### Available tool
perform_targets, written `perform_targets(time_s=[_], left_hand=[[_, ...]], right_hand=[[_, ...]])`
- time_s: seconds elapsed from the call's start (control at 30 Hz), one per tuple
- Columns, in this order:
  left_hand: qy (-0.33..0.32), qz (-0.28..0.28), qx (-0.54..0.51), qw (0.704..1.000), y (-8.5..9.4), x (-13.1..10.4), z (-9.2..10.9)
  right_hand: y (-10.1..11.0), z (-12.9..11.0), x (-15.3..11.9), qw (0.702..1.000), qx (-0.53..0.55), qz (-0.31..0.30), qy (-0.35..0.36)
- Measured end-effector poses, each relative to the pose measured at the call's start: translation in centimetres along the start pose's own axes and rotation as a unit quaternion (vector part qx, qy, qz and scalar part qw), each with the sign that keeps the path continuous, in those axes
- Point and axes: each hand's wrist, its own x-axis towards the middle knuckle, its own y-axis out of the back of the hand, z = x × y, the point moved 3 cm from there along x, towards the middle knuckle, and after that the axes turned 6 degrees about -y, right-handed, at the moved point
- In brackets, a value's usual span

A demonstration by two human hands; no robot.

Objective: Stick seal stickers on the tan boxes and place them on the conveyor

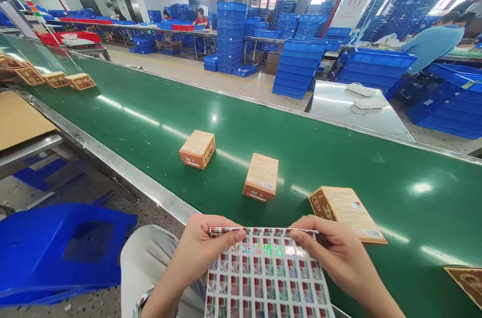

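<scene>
While the left hand (209, 250) and the right hand (335, 248) pinch the folded top edge of one sticker sheet (265, 278) at lower centre, the green belt (135, 102) lies open from mid-frame towards upper left. I count two cartons (198, 149) at centre, one near the right hand, one cut off lower right, at least three upper left.

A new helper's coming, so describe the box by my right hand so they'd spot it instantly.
Find the long green belt, then the right hand gripping a sticker sheet. The tan-and-brown box lies just beyond that hand. A small shiny sticker marks its pale face; neither the next box leftward nor the one beyond shows one.
</scene>
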Motion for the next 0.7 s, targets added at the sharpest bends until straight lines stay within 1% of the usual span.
perform_targets(time_s=[0.07, 0.17, 0.3, 0.37, 0.43, 0.5, 0.57, 0.63, 0.7], left_hand=[[-0.004, 0.014, 0.02, 1.0, 0.0, 0.1, 0.1], [-0.018, 0.023, 0.036, 0.999, -0.1, 0.3, 0.2], [0.001, 0.011, 0.007, 1.0, -0.5, 0.6, -0.2], [0.002, 0.012, 0.007, 1.0, -0.7, 0.7, -0.4], [-0.005, 0.017, 0.018, 1.0, -0.9, 0.7, -0.3], [-0.01, 0.018, 0.03, 0.999, -1.1, 0.8, -0.1], [-0.015, 0.016, 0.041, 0.999, -1.4, 0.8, 0.2], [-0.02, 0.015, 0.051, 0.998, -1.6, 1.0, 0.5], [-0.019, 0.011, 0.056, 0.998, -1.7, 1.1, 0.6]], right_hand=[[0.0, 0.1, -0.1, 1.0, -0.003, 0.008, -0.015], [0.1, 0.4, -0.1, 1.0, -0.021, 0.012, -0.005], [0.6, 0.8, -0.1, 0.997, -0.072, 0.003, 0.032], [0.9, 0.8, 0.0, 0.989, -0.128, 0.011, 0.072], [1.2, 0.3, -0.1, 0.967, -0.201, 0.057, 0.147], [1.4, -0.5, -0.4, 0.924, -0.274, 0.113, 0.243], [1.3, -1.3, -0.7, 0.874, -0.34, 0.139, 0.317], [1.1, -1.9, -0.9, 0.839, -0.391, 0.139, 0.353], [1.0, -2.2, -1.0, 0.821, -0.419, 0.136, 0.363]])
